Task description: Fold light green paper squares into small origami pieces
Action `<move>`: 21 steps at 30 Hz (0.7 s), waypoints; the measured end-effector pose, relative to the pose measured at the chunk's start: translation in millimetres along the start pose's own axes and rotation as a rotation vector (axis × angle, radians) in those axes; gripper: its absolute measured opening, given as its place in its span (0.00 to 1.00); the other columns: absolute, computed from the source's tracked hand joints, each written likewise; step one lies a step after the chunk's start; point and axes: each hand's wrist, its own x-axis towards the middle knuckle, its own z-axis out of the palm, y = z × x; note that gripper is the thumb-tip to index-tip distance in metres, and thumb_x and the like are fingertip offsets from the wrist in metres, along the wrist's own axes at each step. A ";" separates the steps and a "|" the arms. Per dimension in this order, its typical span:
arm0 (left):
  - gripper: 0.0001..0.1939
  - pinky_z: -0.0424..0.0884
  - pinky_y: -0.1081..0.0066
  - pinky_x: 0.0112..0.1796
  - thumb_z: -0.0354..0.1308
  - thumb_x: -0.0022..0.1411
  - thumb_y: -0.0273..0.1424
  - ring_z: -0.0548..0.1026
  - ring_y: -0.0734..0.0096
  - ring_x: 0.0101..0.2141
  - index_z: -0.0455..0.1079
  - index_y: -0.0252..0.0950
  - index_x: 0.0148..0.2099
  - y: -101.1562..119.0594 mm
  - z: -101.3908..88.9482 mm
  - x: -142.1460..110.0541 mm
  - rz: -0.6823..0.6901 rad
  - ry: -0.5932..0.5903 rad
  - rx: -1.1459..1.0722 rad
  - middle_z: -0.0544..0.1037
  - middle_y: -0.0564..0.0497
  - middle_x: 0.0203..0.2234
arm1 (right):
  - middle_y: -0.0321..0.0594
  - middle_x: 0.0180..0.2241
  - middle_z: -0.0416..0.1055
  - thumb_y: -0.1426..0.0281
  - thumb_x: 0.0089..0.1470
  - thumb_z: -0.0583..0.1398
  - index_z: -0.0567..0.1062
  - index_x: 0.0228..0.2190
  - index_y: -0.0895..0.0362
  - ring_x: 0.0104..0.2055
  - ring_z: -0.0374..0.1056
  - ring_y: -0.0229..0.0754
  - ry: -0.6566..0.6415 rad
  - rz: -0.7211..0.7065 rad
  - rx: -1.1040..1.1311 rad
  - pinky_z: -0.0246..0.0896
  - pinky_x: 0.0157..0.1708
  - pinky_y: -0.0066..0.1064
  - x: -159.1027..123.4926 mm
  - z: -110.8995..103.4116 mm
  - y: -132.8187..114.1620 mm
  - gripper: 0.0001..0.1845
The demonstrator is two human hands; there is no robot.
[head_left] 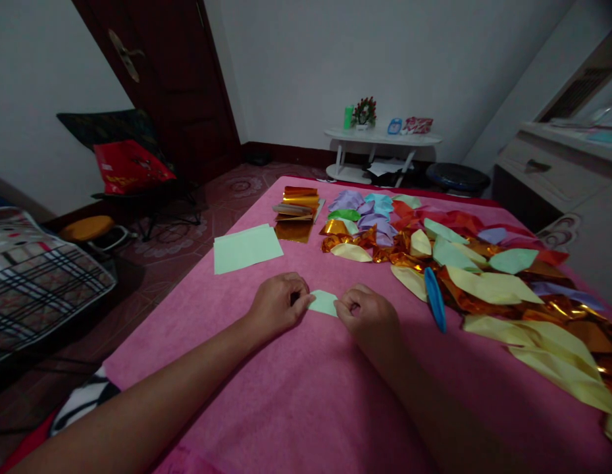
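Observation:
A small light-green piece of folded paper (323, 303) spans the gap between my two hands, just above or on the pink cloth. My left hand (281, 301) pinches its left end between thumb and fingers. At the other end, my right hand (368, 315) grips the paper the same way. Beyond my left hand lies a stack of light-green paper sheets (247, 249). Behind it sits a pile of shiny gold paper (295, 229), partly folded. Many folded paper pieces in yellow, green, purple, red and gold (488, 286) spread over the right side, with a blue oblong object (435, 299) at their near edge.
The pink-covered table (227, 395) fills the foreground. Behind it stands a white side table (385, 136) with a small plant and other items. To the left are a folding chair (108, 128) with a red bag (131, 168), and a checked bag (44, 283).

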 end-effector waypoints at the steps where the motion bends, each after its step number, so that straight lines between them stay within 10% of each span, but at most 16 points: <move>1: 0.11 0.66 0.72 0.31 0.57 0.59 0.30 0.72 0.71 0.28 0.66 0.34 0.24 0.6 -0.2 -0.4 -0.004 0.002 0.018 0.74 0.50 0.25 | 0.32 0.21 0.62 0.70 0.50 0.59 0.63 0.15 0.56 0.23 0.58 0.34 0.005 -0.007 -0.009 0.47 0.25 0.28 -0.1 0.1 0.5 0.16; 15: 0.13 0.65 0.71 0.32 0.61 0.58 0.38 0.73 0.68 0.32 0.70 0.38 0.44 -1.7 2.9 -4.9 -0.068 0.000 0.113 0.76 0.51 0.32 | 0.37 0.30 0.71 0.68 0.48 0.64 0.72 0.33 0.56 0.33 0.65 0.42 -0.059 -0.042 0.000 0.55 0.33 0.30 -4.6 -3.6 -2.4 0.09; 21: 0.14 0.63 0.72 0.30 0.58 0.58 0.44 0.71 0.68 0.32 0.71 0.37 0.36 -4.6 1.6 -5.2 -0.006 -0.041 0.109 0.74 0.51 0.30 | 0.34 0.25 0.67 0.69 0.48 0.63 0.73 0.29 0.54 0.28 0.62 0.39 -0.120 -0.036 0.046 0.53 0.29 0.29 -2.8 -6.7 -4.5 0.04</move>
